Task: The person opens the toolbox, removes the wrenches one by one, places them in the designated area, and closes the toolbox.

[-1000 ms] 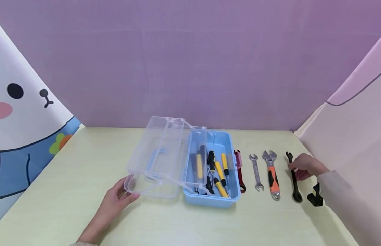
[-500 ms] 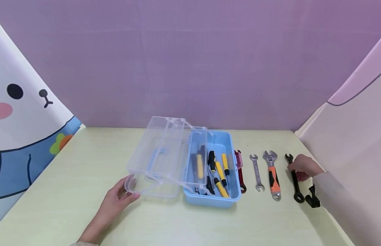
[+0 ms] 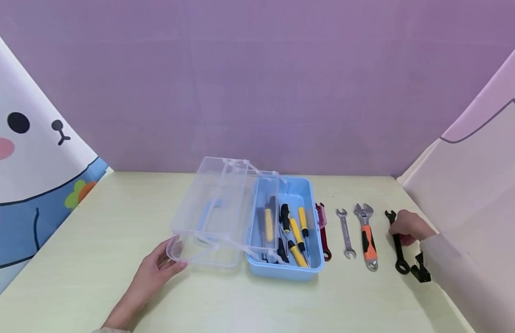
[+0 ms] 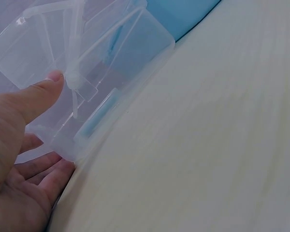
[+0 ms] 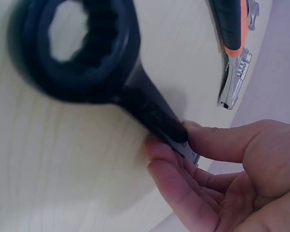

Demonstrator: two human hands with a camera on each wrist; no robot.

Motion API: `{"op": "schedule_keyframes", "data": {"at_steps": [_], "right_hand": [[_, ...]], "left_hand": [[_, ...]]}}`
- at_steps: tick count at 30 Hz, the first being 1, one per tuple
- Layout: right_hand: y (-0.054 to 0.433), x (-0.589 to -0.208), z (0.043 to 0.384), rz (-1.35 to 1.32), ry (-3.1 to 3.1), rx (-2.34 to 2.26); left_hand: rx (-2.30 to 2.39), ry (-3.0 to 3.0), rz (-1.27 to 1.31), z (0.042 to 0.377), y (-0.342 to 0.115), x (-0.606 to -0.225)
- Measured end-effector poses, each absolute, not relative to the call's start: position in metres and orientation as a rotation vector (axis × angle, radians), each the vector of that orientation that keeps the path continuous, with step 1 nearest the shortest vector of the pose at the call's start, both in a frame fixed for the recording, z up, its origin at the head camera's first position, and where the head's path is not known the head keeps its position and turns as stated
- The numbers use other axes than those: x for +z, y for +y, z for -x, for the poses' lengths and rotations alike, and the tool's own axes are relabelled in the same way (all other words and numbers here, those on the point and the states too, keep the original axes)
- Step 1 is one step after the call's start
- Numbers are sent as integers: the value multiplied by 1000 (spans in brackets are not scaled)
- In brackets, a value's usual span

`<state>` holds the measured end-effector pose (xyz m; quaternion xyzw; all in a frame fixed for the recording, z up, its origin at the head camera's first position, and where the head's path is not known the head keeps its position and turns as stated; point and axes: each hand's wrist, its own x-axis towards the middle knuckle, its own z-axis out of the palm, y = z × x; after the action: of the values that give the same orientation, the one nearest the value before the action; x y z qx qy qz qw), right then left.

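My right hand (image 3: 409, 225) pinches the shaft of a black combination wrench (image 3: 398, 252) between thumb and fingers. In the right wrist view the wrench's ring end (image 5: 130, 63) looms close to the camera, and the curled fingers (image 5: 174, 186) meet the thumb around the shaft. My left hand (image 3: 155, 270) holds the near left corner of the clear toolbox lid (image 3: 211, 212). From the left wrist, the thumb is against the lid (image 4: 121, 72), with the fingers low at its edge by the table. The lid is swung out left of the blue toolbox (image 3: 284, 273).
Several yellow-and-black screwdrivers (image 3: 298, 253) lie inside the toolbox. To its right, in a row, are a red tool (image 3: 324, 236), a silver open-end wrench (image 3: 346, 233) and an adjustable wrench (image 3: 367, 240) with an orange-black handle. A purple wall (image 3: 257, 92) closes off the back.
My right hand and wrist have shifted slightly left, its grip on the black wrench kept, while the wrench barely moves. My left hand stays at the lid.
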<state>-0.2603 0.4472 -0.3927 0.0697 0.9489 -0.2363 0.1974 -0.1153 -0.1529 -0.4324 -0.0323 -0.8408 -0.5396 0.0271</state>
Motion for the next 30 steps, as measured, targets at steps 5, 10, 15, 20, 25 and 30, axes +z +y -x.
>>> {"op": "schedule_keyframes", "data": {"at_steps": [5, 10, 15, 20, 25, 30], "right_hand": [[450, -391, 259, -200, 2663, -663], [453, -392, 260, -214, 2651, -681], [452, -391, 256, -234, 2660, -665], [449, -384, 252, -239, 2689, -665], [442, -370, 256, -181, 2683, -726], [435, -359, 256, -101, 2657, -779]], "left_hand": [[-1686, -2591, 90, 114, -152, -433], [-1680, -2590, 82, 113, -152, -432], [-1676, -2589, 93, 113, -152, -430], [-1687, -2576, 114, 114, -150, -431], [-1684, -2566, 117, 113, -151, -432], [-1680, -2566, 117, 113, -152, -434]]}}
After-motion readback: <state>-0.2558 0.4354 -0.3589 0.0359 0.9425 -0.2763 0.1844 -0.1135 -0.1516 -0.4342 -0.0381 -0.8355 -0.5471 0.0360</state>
